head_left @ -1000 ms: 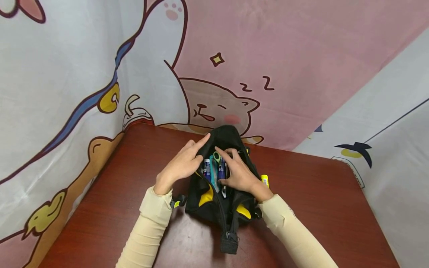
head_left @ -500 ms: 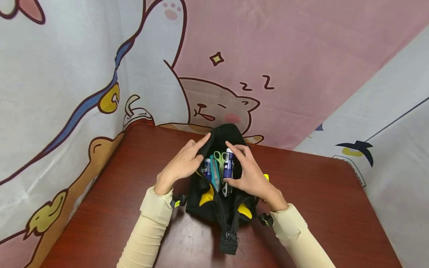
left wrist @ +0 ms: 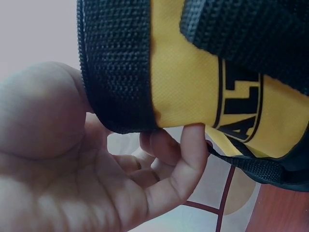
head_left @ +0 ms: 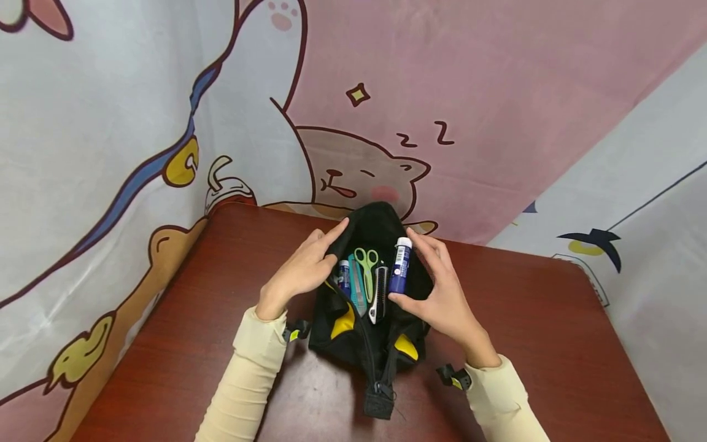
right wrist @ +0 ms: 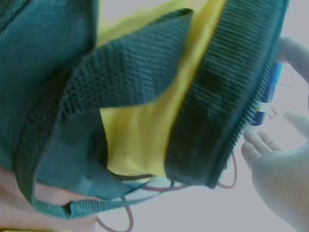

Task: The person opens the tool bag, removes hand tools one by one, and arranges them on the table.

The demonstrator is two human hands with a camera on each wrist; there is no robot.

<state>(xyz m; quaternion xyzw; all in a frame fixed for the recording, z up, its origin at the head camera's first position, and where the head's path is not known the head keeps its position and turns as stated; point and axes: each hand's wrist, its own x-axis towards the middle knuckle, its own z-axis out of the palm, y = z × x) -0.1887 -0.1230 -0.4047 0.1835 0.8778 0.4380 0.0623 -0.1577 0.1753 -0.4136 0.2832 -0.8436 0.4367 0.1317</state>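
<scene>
A black and yellow tool bag point(head_left: 378, 222) stands unzipped on the table. My left hand point(head_left: 298, 270) holds its left rim, the thumb on the inner side and the fingers outside, against the yellow panel point(left wrist: 186, 72) in the left wrist view. Between thumb and fingers, my right hand point(head_left: 444, 298) grips a blue glue stick point(head_left: 400, 266) with a white cap, raised over the bag's right side. Inside lie green scissors point(head_left: 367, 264), a teal utility knife point(head_left: 356, 287), a black and white utility knife point(head_left: 378, 293) and another blue glue stick point(head_left: 343, 276), partly covered by the rim.
The dark red wooden table point(head_left: 530, 319) extends to both sides of the bag. A cartoon-printed cloth point(head_left: 497, 123) hangs behind and along the left. The bag's zipper end point(head_left: 378, 402) sticks out toward me.
My right hand has drawn the glue stick up out of the bag's middle and moved right with it, uncovering the scissors and the black and white knife. My left hand stays on the rim.
</scene>
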